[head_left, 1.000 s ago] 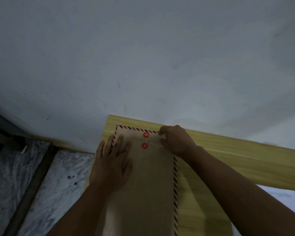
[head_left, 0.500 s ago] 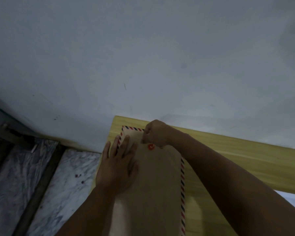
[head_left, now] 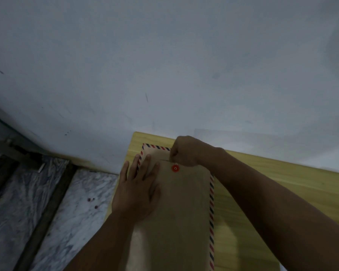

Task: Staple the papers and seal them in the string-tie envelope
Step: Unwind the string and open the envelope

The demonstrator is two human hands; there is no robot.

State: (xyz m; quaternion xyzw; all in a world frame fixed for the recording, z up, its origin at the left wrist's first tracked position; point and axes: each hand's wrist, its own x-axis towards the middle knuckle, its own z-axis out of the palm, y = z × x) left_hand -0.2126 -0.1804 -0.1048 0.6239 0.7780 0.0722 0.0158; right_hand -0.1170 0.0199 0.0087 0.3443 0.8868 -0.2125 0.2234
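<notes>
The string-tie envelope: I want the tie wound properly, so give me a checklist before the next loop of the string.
1. Envelope flat on the wooden table: ok.
2. Left hand pressing the envelope flat: ok.
3. Flap folded down: ok.
4. Lower red button in view: ok.
5. Upper button reachable: cannot tell, under the right hand.
6. Right hand's grip on the string: ok, though the string is barely visible.

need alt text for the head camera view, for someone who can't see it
A left hand presses flat on a brown string-tie envelope with a striped border, while the right hand, fingers curled, works the string just above a red button. The envelope lies on a yellow wooden table against a pale wall.
</notes>
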